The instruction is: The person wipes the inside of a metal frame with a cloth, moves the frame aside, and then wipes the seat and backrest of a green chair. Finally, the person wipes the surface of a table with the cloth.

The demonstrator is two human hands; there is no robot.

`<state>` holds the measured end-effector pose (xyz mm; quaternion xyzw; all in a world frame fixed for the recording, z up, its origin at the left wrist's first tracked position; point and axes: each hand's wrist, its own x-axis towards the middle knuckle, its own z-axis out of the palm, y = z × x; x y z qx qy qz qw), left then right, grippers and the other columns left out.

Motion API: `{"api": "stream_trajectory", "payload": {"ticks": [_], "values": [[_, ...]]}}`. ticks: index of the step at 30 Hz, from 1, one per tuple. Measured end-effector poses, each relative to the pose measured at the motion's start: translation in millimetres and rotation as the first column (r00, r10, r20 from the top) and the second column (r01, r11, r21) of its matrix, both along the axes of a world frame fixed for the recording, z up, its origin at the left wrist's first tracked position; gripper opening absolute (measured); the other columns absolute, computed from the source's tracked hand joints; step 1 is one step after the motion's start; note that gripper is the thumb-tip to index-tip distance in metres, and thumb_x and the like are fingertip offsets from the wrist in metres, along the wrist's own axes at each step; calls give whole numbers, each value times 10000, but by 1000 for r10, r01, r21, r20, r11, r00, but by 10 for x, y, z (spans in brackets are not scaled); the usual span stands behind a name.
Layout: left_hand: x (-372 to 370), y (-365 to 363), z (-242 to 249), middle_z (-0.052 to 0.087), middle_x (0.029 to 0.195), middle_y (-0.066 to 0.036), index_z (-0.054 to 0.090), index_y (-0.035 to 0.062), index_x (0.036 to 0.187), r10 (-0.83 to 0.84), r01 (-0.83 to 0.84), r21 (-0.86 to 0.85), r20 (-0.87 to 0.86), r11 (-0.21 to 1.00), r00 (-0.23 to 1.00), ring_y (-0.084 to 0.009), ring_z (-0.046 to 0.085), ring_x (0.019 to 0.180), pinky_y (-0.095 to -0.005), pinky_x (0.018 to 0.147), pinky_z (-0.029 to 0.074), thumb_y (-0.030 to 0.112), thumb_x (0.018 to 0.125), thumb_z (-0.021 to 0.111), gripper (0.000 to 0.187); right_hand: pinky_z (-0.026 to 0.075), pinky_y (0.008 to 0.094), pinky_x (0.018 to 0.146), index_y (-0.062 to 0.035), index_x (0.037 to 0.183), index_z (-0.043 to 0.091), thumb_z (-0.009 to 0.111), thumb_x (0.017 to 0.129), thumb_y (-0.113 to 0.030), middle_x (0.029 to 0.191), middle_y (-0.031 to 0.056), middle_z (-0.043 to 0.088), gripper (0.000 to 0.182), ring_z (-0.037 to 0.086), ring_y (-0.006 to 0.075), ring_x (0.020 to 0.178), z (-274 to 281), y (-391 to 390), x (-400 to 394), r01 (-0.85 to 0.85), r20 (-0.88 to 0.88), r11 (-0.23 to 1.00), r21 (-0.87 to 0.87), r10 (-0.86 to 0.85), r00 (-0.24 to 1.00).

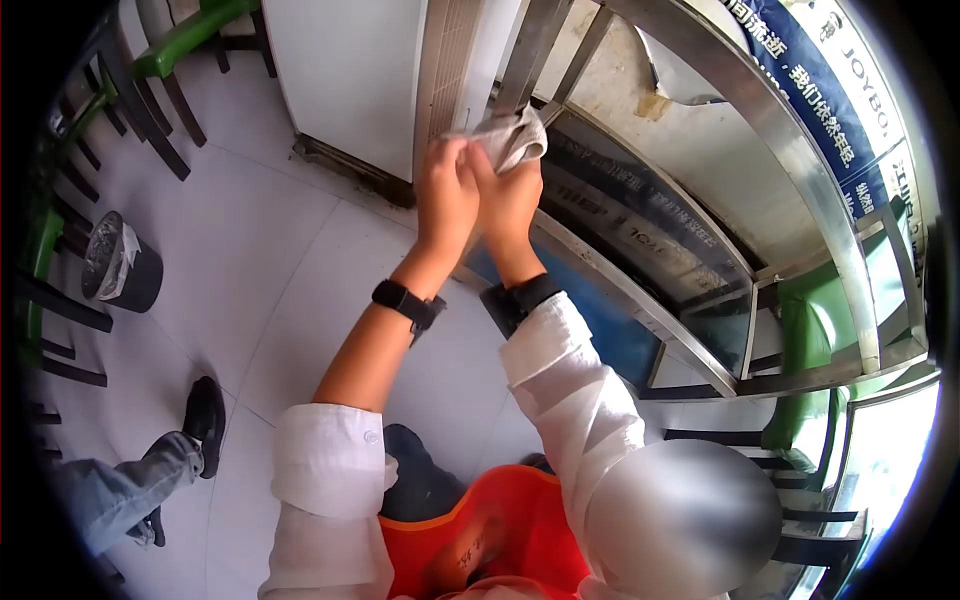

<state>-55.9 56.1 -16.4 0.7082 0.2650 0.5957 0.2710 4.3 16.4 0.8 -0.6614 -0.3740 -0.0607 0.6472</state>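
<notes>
A light grey cloth (pixel 522 138), folded and bunched up, is in my hands at the corner of a metal-framed rack (pixel 690 350). My right hand (pixel 512 195) is closed around its lower part. Pressed up against it, my left hand (pixel 447 190) has its fingers curled at the near side of the cloth, slightly smeared by motion. Part of the cloth is hidden behind the fingers. Just beyond the hands rises a metal post of the rack, and a dark glass panel (pixel 640 205) with reflected lettering lies to their right.
A white cabinet (pixel 345 80) stands ahead on the left. On the tiled floor (pixel 290 240) are a black waste bin (pixel 135 275) with a liner and green-and-dark chairs (pixel 190 40). Another person's shoe (pixel 204 425) shows at left. A blurred head (pixel 685 515) is at lower right.
</notes>
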Motion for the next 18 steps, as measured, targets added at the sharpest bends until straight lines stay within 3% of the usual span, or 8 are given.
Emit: {"api": "stream_trajectory", "payload": {"ticks": [4, 7, 9, 10, 11, 13, 14, 18], "values": [[-90, 67, 155, 527, 759, -95, 567, -21, 896, -69, 65, 65, 53, 996, 996, -176, 521, 631, -275, 574, 428, 17, 806, 578, 98, 466, 361, 732, -8, 1053, 544, 738, 666, -179, 933, 195, 596, 466, 594, 347, 859, 164, -21, 241, -127, 159, 991, 51, 117, 980], [14, 279, 756, 542, 775, -106, 571, -39, 914, -10, -34, 308, 139, 951, 990, -176, 515, 627, -281, 581, 426, 55, 802, 602, 148, 456, 372, 716, -11, 902, 582, 736, 659, -187, 895, 198, 567, 338, 564, 363, 834, 798, 46, 261, -122, 292, 975, 184, 64, 954], [50, 332, 1200, 562, 754, -139, 584, -35, 896, 57, -112, 432, 138, 895, 989, -201, 537, 642, -302, 591, 427, 72, 808, 589, 139, 468, 380, 598, 43, 784, 563, 750, 659, -246, 705, 220, 591, 367, 594, 358, 656, 1194, 175, 380, -130, 275, 976, 174, 79, 958], [54, 374, 1331, 554, 733, -151, 578, -40, 889, 38, -50, 286, 45, 957, 998, -211, 534, 634, -300, 587, 420, 72, 814, 575, 136, 452, 354, 538, 54, 779, 591, 729, 705, -247, 668, 180, 613, 339, 583, 280, 586, 1378, 146, 323, -247, 265, 945, 212, 188, 946], [92, 281, 1441, 529, 824, -177, 550, -62, 941, -101, 31, 389, 160, 921, 982, -311, 539, 751, -330, 673, 440, -24, 811, 487, 149, 437, 327, 477, 64, 774, 619, 707, 752, -249, 631, 141, 635, 326, 572, 201, 517, 1457, 138, 287, -361, 262, 897, 255, 295, 919], [148, 393, 1210, 537, 708, -162, 561, -52, 877, -85, 64, 282, 62, 957, 994, -227, 527, 623, -306, 584, 412, 56, 813, 559, 126, 395, 284, 428, 67, 666, 597, 702, 748, -234, 534, 82, 570, 329, 498, 102, 471, 1243, 178, 276, -159, 328, 938, 309, 52, 943], [201, 416, 962, 528, 711, -161, 563, -44, 873, 4, -31, 337, 80, 941, 997, -240, 524, 626, -313, 591, 413, 32, 812, 540, 100, 465, 385, 552, 55, 761, 565, 756, 657, -268, 630, 217, 585, 389, 590, 351, 569, 1010, 167, 359, -108, 203, 993, 57, 94, 975], [94, 219, -16, 535, 805, -132, 575, -60, 918, -51, 50, 156, 4, 987, 999, -236, 532, 696, -298, 637, 434, -53, 804, 512, 130, 475, 375, 667, 43, 841, 608, 770, 640, -249, 782, 206, 610, 389, 603, 340, 725, 133, 97, 376, -225, 170, 974, 6, 221, 960]]}}
